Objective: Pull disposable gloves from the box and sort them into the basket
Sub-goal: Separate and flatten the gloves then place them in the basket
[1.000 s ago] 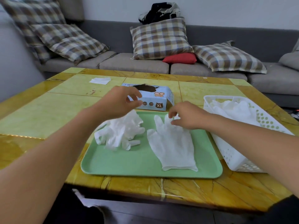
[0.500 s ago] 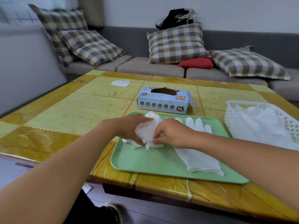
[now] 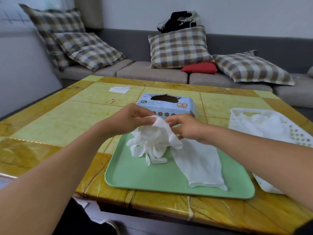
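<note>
Gloves — one bunch [image 3: 153, 143] pinched by both hands, one flat glove [image 3: 199, 165] on tray [image 3: 135, 173]

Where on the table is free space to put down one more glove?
Bare tabletop lies left of the glove box, and the green tray has a free near-left corner. The tray's middle is crowded by the bunched gloves, the flat glove and both hands.
</note>
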`<state>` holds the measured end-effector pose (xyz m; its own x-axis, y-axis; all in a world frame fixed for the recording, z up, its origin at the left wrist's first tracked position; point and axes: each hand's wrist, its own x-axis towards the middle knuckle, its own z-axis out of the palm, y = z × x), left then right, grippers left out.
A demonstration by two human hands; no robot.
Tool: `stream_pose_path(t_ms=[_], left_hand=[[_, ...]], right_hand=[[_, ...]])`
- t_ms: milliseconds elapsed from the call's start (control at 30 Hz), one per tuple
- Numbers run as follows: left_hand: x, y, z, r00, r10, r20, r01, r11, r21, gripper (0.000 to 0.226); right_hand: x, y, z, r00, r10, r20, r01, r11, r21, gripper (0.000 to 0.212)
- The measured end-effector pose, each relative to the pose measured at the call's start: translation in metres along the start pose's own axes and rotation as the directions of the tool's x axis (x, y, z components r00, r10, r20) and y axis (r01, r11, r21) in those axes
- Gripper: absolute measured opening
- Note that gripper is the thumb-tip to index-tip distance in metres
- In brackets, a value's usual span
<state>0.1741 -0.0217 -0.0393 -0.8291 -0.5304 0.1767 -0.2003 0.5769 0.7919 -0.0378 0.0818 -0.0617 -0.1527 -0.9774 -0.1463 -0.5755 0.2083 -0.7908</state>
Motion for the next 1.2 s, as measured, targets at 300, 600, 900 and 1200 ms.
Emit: stream_pose_path(t_ms=[300,600,900,1200], left_hand=[[0.023,0.028,0.025,0.980,-0.179,-0.092,0.134,0.924,-0.359,0.042],[0.030,-0.010,0.034,0.902,-0.378,0.210,0.076,0.617,0.783,0.031],[0.012,0.064,0.046,0.999,0.024,-0.049,-0.011,0.967,0.254,0.097],[0.029,0.106,0.094,0.918,-0.084,-0.387,-0.058,0.938,-0.342,0.027]], right_hand=[[-0.034,-0.022,-0.060,0.999,0.038,-0.023,-0.004,0.593,0.805,0.023],[-0.083,0.000,-0.106,0.967,0.255,0.015,-0.173,0.609,0.774,0.037],[-0.094,-0.023,-0.098,0.979,0.160,0.125,-0.199,0.632,0.749,0.015],[-0.102,-0.020,-0.096,0.999,0.031,0.031,-0.043,0.865,0.500,0.061]])
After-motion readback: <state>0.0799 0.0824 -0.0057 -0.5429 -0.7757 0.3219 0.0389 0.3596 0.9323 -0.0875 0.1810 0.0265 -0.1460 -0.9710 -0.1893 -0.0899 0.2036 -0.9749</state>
